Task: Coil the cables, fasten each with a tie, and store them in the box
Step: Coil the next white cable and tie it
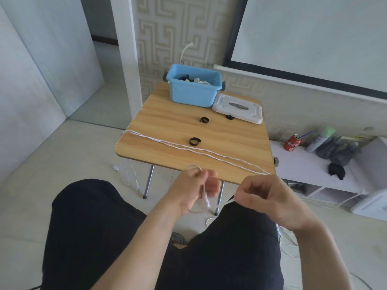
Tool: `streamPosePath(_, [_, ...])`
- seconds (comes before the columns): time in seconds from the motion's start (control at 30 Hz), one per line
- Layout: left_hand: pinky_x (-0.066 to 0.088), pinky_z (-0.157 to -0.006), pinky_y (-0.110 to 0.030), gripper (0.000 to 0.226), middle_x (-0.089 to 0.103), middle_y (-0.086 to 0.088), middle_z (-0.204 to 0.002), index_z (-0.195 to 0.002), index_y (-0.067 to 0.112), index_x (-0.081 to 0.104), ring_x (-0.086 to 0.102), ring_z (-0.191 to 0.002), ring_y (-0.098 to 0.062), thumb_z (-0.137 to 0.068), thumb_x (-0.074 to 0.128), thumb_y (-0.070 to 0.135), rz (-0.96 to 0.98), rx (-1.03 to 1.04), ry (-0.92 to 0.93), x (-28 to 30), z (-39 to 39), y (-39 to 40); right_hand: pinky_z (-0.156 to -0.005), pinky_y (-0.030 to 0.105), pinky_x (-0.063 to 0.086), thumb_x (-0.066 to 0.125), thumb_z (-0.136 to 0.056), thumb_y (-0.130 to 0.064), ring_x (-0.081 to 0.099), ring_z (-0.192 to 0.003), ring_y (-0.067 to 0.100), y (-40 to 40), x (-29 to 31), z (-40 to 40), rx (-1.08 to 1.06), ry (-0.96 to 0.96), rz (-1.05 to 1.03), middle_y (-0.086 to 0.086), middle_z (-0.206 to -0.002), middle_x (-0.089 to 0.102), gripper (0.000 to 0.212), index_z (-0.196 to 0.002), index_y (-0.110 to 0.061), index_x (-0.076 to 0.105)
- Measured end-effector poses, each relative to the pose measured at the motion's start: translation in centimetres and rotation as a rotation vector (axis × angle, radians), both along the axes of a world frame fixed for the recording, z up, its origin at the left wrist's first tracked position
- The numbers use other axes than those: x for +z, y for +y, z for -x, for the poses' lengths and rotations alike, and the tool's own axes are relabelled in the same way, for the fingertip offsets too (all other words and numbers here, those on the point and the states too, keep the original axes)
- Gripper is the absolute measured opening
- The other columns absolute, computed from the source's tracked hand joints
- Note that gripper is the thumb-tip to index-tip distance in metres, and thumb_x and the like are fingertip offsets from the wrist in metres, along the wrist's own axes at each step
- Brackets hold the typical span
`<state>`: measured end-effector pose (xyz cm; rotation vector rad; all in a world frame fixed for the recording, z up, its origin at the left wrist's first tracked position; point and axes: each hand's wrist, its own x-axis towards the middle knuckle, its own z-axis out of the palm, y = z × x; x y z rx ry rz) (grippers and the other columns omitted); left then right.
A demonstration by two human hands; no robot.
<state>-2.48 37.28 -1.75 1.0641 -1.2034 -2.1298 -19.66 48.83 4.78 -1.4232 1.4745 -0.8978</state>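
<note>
Coiling is underway on one white cable (196, 148), not finished. Left hand (195, 185) is gripping a small started loop of it, fingers curled round the strands, plug end dangling below the palm; that area is motion-blurred, so loop count is unclear. Right hand (266, 197) is pinching the same cable between thumb and fingers, feeding it toward the left. Both hands are sitting just off the near edge of the worktop (167, 114), above the lap.

Most of the cable is still lying uncoiled: long strands running diagonally across the worktop, one end hanging off the left edge toward the floor.

Three black ties are lying loose and unused on the worktop: near tie (195, 141), middle tie (204, 119), far tie (229, 117) touching the white lid (237, 108).

Blue box (193, 88) is standing open at the far end, lid off beside it. Inside are several bundled items, black and white, likely cables already tied and stored; exact count cannot be told.

Judgement: partway through. Left to do: finish this coil, tie it, box it. Three ties suggest more cables coming.
</note>
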Motion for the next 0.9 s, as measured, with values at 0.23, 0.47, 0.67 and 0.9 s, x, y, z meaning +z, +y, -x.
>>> streamPosePath(0.23, [0.049, -0.092, -0.041, 0.028, 0.074, -0.012, -0.088, -0.102, 0.003, 0.061, 0.071, -0.084, -0.027, -0.108, 0.034, 0.008, 0.127, 0.104, -0.038, -0.9, -1.1, -1.6, -0.055, 0.026, 0.033, 0.066, -0.068, -0.045, 0.040, -0.055, 0.011, 0.8, -0.6, 0.3, 0.175, 0.348, -0.301, -0.005, -0.057, 0.049, 0.033, -0.065, -0.012, 0.062])
streamPosePath(0.47, [0.049, -0.076, -0.032, 0.037, 0.060, -0.006, -0.075, -0.106, 0.003, 0.065, 0.056, -0.069, -0.021, -0.108, 0.039, 0.029, 0.259, -0.733, -0.095, 0.0, -2.2, -0.6, -0.058, 0.032, 0.028, 0.067, -0.095, -0.035, 0.032, -0.053, 0.016, -1.1, -2.2, 2.2, -0.642, 0.120, -0.012, -0.003, -0.054, 0.041, 0.032, -0.077, -0.009, 0.065])
streamPosePath(0.67, [0.024, -0.049, -0.025, 0.040, 0.025, 0.004, -0.057, -0.073, 0.017, 0.051, 0.023, -0.049, -0.012, -0.107, 0.040, 0.035, 0.047, -0.791, 0.142, -0.2, -1.9, -0.5, -0.056, 0.022, 0.037, 0.064, -0.098, -0.037, 0.042, -0.053, 0.006, -1.9, -5.0, 0.9, -0.788, 0.203, 0.069, -0.007, -0.059, 0.051, 0.029, -0.079, -0.015, 0.069])
streamPosePath(0.9, [0.017, -0.036, -0.019, 0.033, 0.016, 0.010, -0.049, -0.060, 0.025, 0.040, 0.013, -0.040, -0.008, -0.092, 0.042, 0.034, -0.370, -0.558, 0.460, -1.1, -1.6, -1.1, -0.079, 0.022, 0.046, 0.038, -0.097, -0.057, 0.059, -0.086, -0.003, -2.7, -5.6, -3.4, -0.199, 0.175, -0.009, -0.020, -0.089, 0.068, 0.041, -0.099, -0.030, 0.068])
